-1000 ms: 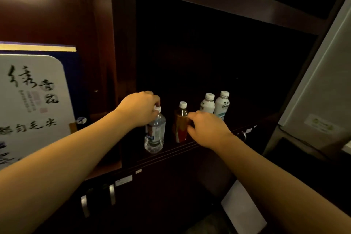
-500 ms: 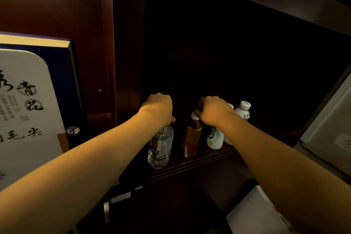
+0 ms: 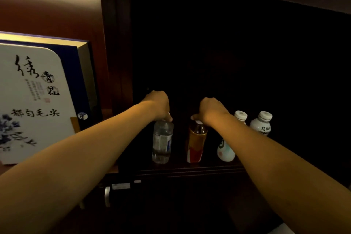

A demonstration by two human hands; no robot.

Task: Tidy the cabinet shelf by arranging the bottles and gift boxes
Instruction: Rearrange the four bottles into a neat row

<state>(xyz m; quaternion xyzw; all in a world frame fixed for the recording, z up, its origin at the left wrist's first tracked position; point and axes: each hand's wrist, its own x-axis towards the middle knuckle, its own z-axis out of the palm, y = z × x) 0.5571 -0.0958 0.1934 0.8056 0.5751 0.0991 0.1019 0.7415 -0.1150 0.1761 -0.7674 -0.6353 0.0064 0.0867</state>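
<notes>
The dark wooden cabinet [image 3: 117, 24] fills the view, its open compartment almost black inside. The landmark here is the shelf's front edge [image 3: 190, 170], a moulded wooden lip running across the middle of the picture.

Largest after the cabinet is the gift box [image 3: 38, 100], standing upright in the compartment left of the bottles, past a wooden upright. It has a white face with black calligraphy, blue flowers and a navy border with a gold top edge.

Two bare forearms reach in over the shelf edge from below. The left hand [image 3: 158, 103] is curled down over the top of the water bottle [image 3: 162, 141], fingers closed around its cap, which is mostly hidden. This clear bottle stands upright just behind the shelf edge, leftmost in the row.

The right hand [image 3: 211, 110] is closed in the same way over the cap of the tea bottle [image 3: 196, 143], an amber bottle with a red and white label, upright just behind the edge and beside the water bottle without touching it.

Further right along the edge, a white bottle [image 3: 225, 151] with a green mark is partly hidden by the right forearm. Last in the row, a second white bottle [image 3: 261, 124] with dark lettering stands slightly further back, its ribbed cap clear of the arm
</notes>
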